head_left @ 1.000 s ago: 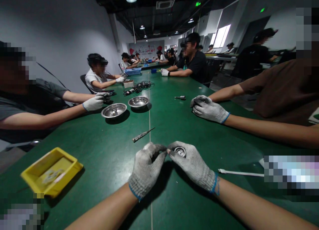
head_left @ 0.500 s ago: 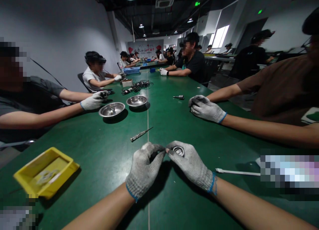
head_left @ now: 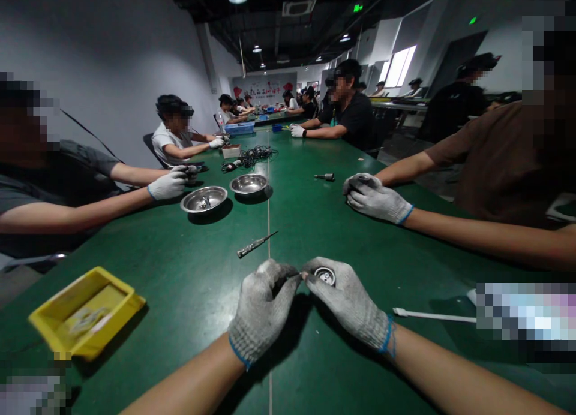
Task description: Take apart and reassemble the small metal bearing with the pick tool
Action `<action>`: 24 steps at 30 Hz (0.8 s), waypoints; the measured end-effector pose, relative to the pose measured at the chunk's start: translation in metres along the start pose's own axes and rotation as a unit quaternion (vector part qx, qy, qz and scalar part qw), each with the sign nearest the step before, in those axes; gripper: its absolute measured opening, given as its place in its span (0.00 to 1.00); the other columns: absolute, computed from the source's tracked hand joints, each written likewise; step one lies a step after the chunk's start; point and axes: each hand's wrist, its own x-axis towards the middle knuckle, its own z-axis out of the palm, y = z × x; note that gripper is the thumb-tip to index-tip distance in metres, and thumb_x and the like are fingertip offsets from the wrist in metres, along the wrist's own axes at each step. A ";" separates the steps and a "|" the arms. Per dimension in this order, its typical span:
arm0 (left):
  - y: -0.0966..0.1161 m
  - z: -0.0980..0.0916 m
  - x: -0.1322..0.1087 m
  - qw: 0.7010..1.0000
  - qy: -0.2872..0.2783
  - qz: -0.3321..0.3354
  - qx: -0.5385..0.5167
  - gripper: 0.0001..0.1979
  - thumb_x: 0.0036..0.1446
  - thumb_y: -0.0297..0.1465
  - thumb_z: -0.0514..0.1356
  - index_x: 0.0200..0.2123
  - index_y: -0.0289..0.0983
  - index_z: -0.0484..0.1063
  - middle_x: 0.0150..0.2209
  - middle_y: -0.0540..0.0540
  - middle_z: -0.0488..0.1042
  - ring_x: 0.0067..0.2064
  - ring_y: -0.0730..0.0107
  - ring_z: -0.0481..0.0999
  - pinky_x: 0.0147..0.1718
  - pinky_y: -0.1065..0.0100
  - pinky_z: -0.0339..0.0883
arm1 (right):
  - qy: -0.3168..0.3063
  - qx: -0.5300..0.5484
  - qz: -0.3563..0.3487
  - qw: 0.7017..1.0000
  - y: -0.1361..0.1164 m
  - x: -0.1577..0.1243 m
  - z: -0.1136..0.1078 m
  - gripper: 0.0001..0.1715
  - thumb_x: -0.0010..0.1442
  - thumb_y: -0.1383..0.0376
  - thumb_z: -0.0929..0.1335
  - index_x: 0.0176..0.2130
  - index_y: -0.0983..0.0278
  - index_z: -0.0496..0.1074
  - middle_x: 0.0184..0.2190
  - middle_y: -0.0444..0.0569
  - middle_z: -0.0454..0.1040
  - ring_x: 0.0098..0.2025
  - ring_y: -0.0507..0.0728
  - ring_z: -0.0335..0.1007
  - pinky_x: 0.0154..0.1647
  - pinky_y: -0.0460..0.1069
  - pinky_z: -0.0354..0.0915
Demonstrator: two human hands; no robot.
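Both my hands wear grey-white knitted gloves with blue cuffs and meet fingertip to fingertip just above the green table (head_left: pixel 198 289). My left hand (head_left: pixel 264 310) is closed in a pinch, and whatever lies between its thumb and finger is too small to make out. A small round metal part (head_left: pixel 324 276) with a dark rim and holes in its face is held in the curl of my right hand (head_left: pixel 348 295), whose thumb and fingertip press together beside my left fingertips. Beyond my hands lies a screwdriver (head_left: pixel 257 244) with a clear handle.
A yellow bin (head_left: pixel 128 310) with small clear pieces stands at left. Two steel bowls (head_left: pixel 191 210) sit farther off. A white cable (head_left: pixel 432 315) lies at right. A co-worker's gloved hands (head_left: pixel 375 199) rest at right, near a metal bit (head_left: pixel 327 176); another person's gloved hand (head_left: pixel 166 185) works at left.
The whole view has shifted slightly. My hands keep the same pinch and hold, with no other clear change.
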 end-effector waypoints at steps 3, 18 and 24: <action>-0.002 0.001 -0.001 1.000 -0.012 -0.004 0.018 0.09 0.66 0.27 0.59 0.38 0.40 0.81 0.33 0.47 0.80 0.35 0.67 0.81 0.38 0.68 0.76 | 0.018 0.004 0.007 1.000 -0.001 0.000 0.000 0.14 0.59 0.56 0.69 0.31 0.63 0.79 0.29 0.51 0.83 0.31 0.58 0.79 0.33 0.49 0.71; -0.049 -0.024 0.025 0.904 -0.079 -0.164 0.388 0.12 0.67 0.34 0.55 0.39 0.35 0.76 0.42 0.33 0.78 0.45 0.44 0.78 0.46 0.49 0.73 | 0.160 0.159 0.112 0.968 0.021 0.005 0.006 0.21 0.53 0.49 0.75 0.32 0.65 0.80 0.20 0.44 0.71 0.20 0.51 0.61 0.18 0.46 0.55; -0.044 -0.020 0.015 0.985 0.080 -0.043 0.148 0.08 0.72 0.31 0.52 0.47 0.37 0.69 0.37 0.43 0.79 0.36 0.60 0.81 0.37 0.62 0.75 | 0.183 0.170 0.118 0.961 0.025 0.006 0.006 0.26 0.51 0.45 0.76 0.33 0.66 0.80 0.19 0.44 0.71 0.19 0.51 0.61 0.17 0.46 0.54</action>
